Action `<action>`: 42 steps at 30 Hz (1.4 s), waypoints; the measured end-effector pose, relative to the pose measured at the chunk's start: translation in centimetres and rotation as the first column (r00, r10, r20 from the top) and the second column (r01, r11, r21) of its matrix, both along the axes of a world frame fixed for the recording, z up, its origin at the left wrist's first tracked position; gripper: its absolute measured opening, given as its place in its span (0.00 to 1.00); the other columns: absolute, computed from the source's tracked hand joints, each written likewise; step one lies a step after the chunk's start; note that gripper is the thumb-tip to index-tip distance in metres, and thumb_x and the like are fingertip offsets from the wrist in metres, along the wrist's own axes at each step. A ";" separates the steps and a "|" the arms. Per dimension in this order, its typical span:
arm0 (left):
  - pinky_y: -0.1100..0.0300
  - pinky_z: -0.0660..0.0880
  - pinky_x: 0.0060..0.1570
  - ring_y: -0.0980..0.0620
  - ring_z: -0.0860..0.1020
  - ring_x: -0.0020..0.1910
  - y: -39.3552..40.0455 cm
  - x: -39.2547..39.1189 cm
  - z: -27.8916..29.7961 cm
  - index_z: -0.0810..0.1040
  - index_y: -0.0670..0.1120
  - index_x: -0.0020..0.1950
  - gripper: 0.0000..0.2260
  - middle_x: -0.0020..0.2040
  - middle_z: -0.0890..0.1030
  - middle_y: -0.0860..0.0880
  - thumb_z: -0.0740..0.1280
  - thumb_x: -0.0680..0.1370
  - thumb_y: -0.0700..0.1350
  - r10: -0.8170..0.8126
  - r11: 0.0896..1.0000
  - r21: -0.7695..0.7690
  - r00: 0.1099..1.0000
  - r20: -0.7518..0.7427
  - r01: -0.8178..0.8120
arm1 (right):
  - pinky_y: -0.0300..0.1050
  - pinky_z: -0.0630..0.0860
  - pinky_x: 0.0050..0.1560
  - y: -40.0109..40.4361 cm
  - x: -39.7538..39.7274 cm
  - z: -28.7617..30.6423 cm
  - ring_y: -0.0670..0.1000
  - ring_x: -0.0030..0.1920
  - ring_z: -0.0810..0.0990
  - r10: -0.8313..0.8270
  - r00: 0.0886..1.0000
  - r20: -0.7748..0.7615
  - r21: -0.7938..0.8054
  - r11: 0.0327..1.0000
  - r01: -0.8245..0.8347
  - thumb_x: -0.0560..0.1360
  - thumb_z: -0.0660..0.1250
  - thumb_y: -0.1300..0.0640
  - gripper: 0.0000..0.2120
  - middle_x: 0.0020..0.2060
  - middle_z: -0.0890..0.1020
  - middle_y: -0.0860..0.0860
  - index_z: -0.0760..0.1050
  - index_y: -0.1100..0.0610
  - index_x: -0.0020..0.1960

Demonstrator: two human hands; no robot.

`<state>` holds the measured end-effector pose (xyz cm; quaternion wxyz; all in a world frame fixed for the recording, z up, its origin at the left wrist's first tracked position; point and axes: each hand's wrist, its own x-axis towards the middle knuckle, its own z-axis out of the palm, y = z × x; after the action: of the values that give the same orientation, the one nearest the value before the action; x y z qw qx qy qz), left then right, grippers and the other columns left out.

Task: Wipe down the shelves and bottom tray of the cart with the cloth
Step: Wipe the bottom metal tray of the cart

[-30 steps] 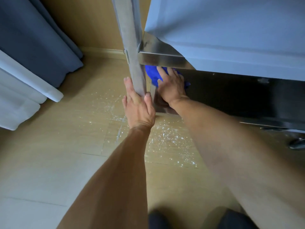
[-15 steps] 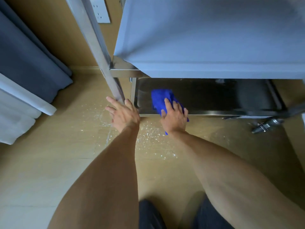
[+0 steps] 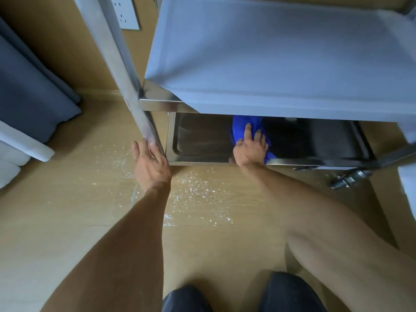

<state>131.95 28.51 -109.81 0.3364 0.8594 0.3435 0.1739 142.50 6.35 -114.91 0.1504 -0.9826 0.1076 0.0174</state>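
Both bare forearms reach forward and down from the bottom of the view. The left hand is stretched out with the back up, fingers straight and slightly spread, the thumb out to the left; its fingertips touch the foot of the cart's upright post at the left front corner of the bottom tray. The right arm bends at the elbow and angles inward. The right hand lies palm down over the tray's front edge, fingers spread and curled into the blue cloth beneath it.
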 end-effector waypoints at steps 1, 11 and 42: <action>0.50 0.73 0.55 0.38 0.74 0.60 0.4 -0.1 -0.3 0.72 0.43 0.61 0.19 0.69 0.70 0.41 0.48 0.84 0.53 -0.031 0.999 0.013 0.999 0.014 0.031 | 0.58 0.55 0.75 2.2 0.9 0.2 0.63 0.76 0.58 0.051 0.999 -0.007 0.018 0.999 -0.051 0.81 0.56 0.52 0.29 0.77 0.60 0.63 0.54 0.52 0.80; 0.56 0.62 0.47 0.36 0.72 0.63 1.1 0.4 -1.7 0.74 0.41 0.60 0.20 0.68 0.72 0.37 0.50 0.84 0.52 -0.045 0.999 -0.025 0.997 0.060 0.047 | 0.58 0.68 0.66 15.1 -6.1 -0.6 0.61 0.66 0.72 0.450 0.879 0.158 0.064 0.884 -0.464 0.73 0.56 0.48 0.30 0.66 0.75 0.60 0.69 0.54 0.73; 0.41 0.75 0.59 0.38 0.72 0.65 -18.3 3.3 0.0 0.61 0.45 0.74 0.25 0.73 0.66 0.42 0.61 0.77 0.40 -0.188 0.974 0.079 0.948 -0.258 0.214 | 0.63 0.57 0.70 -10.5 -2.0 2.5 0.66 0.76 0.55 -0.015 0.997 0.076 -0.100 0.995 0.023 0.79 0.57 0.38 0.25 0.78 0.52 0.65 0.70 0.49 0.71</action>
<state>135.30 10.24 -109.84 0.2606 0.9216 0.2837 0.0476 140.55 -4.10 -112.46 0.1049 -0.9878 0.1120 -0.0263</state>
